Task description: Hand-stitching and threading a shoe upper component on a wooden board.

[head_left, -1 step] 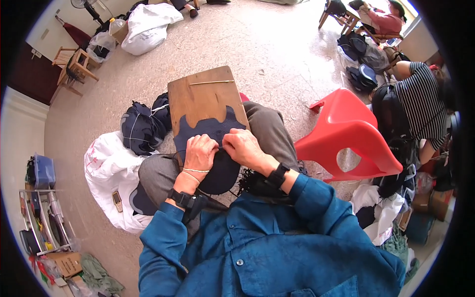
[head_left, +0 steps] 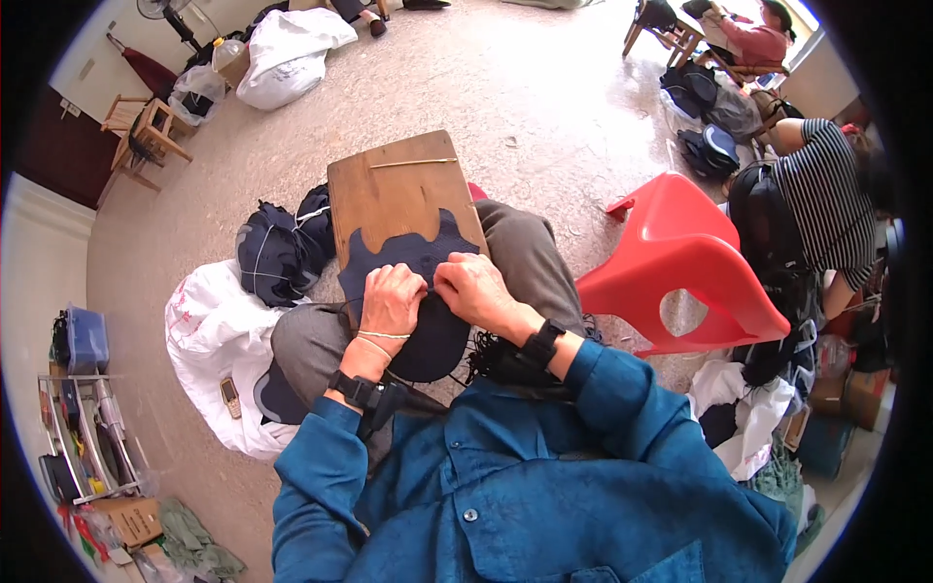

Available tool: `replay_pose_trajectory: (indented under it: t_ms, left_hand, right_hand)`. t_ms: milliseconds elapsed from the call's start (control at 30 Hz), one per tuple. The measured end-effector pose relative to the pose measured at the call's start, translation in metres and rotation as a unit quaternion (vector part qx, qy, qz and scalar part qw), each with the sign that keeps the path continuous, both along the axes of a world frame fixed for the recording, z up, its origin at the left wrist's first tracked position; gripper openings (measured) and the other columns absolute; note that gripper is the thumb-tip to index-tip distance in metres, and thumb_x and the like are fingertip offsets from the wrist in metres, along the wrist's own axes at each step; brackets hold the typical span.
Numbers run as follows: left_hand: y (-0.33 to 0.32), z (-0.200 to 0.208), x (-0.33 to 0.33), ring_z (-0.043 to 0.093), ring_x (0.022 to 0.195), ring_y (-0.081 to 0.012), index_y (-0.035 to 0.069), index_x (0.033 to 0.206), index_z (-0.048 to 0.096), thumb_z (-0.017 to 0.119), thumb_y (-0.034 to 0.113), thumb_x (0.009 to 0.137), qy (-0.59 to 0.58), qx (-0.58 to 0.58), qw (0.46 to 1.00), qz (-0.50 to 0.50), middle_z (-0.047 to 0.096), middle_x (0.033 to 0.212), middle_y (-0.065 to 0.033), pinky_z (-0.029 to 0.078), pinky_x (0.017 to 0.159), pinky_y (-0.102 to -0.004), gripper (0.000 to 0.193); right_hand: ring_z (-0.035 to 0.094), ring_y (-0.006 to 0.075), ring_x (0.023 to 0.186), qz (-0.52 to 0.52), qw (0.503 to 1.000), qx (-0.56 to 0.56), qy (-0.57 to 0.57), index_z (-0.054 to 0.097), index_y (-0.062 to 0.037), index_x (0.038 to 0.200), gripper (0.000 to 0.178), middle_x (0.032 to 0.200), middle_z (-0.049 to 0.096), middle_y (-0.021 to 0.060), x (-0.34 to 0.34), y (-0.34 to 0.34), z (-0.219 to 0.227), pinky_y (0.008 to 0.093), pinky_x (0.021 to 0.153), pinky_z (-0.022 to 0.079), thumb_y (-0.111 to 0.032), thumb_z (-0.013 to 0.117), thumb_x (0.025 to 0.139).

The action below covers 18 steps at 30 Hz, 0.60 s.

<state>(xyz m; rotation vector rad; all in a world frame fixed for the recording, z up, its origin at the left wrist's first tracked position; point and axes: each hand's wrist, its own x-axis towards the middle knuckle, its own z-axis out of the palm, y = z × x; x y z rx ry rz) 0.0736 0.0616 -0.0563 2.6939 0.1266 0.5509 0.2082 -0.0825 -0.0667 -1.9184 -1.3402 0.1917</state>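
Observation:
A wooden board (head_left: 389,199) rests between my knees. On its near half lies a flat dark blue piece (head_left: 403,251) with a cut-out, pronged outline, which looks like a shoe upper. My left hand (head_left: 392,299) presses on its near edge, thumb and fingers pinched together. Close beside it, my right hand (head_left: 471,285) pinches at the same edge, the fingertips of both hands almost meeting. Any small thing between the fingertips is too tiny to make out. A rounded black part (head_left: 433,345) hangs below my hands. Across the board's far end lies a thin stick-like rod (head_left: 413,162).
Left of my knee are a tied dark bundle (head_left: 277,255) and a white sack (head_left: 209,316) with a mobile phone (head_left: 230,397) on it. A red plastic chair (head_left: 685,257) stands to the right. Beyond it a person in a striped top (head_left: 826,199) bends over.

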Motion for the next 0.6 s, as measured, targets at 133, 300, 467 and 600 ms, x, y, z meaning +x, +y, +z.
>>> replay_pose_trajectory:
  t_ms: [133, 300, 467, 600]
  left_hand:
    - [-0.003, 0.002, 0.002, 0.057, 0.093, -0.0278, 0.010, 0.089, 0.063, 0.069, 0.013, 0.084, 0.016, 0.089, 0.996, 0.009, 0.056, 0.090, -0.0080, 0.042, 0.091, -0.0424, 0.008]
    - [-0.004, 0.011, 0.000, 0.056, 0.095, -0.0276, 0.010, 0.089, 0.060, 0.064, 0.012, 0.086, 0.038, 0.214, 0.976, 0.029, 0.054, 0.090, -0.0083, 0.040, 0.096, -0.0441, 0.005]
    - [0.024, 0.038, -0.033, 0.055, 0.099, -0.0269, 0.011, 0.093, 0.060, 0.064, 0.010, 0.083, 0.093, 0.285, 0.942, 0.150, 0.053, 0.094, -0.0085, 0.038, 0.101, -0.0457, 0.010]
    - [0.057, 0.046, -0.077, 0.054, 0.099, -0.0274, 0.008, 0.096, 0.060, 0.059, 0.006, 0.080, 0.091, 0.289, 0.928, 0.217, 0.053, 0.095, -0.0088, 0.036, 0.106, -0.0478, 0.016]
  right_hand:
    - [0.064, 0.0334, 0.088, -0.002, 1.000, 0.021, 0.005, 0.069, -0.0061, 0.082, 0.009, 0.083, 0.064, 0.0122, -0.001, 0.001, -0.001, 0.0451, 0.080, 0.048, -0.014, 0.066, 0.087]
    - [0.066, 0.0359, 0.091, 0.017, 0.996, 0.037, 0.078, 0.072, -0.0032, 0.091, 0.012, 0.089, 0.067, 0.0147, 0.008, -0.006, 0.000, 0.0464, 0.082, 0.052, -0.012, 0.064, 0.089]
    - [0.068, 0.0351, 0.091, 0.043, 0.993, 0.032, 0.108, 0.072, -0.0013, 0.094, 0.012, 0.089, 0.068, 0.0148, 0.010, -0.010, 0.012, 0.0447, 0.083, 0.054, -0.010, 0.065, 0.089]
    - [0.068, 0.0344, 0.090, 0.050, 0.992, 0.011, 0.118, 0.071, -0.0013, 0.095, 0.012, 0.089, 0.068, 0.0146, 0.012, -0.011, 0.008, 0.0436, 0.083, 0.055, -0.009, 0.067, 0.087]
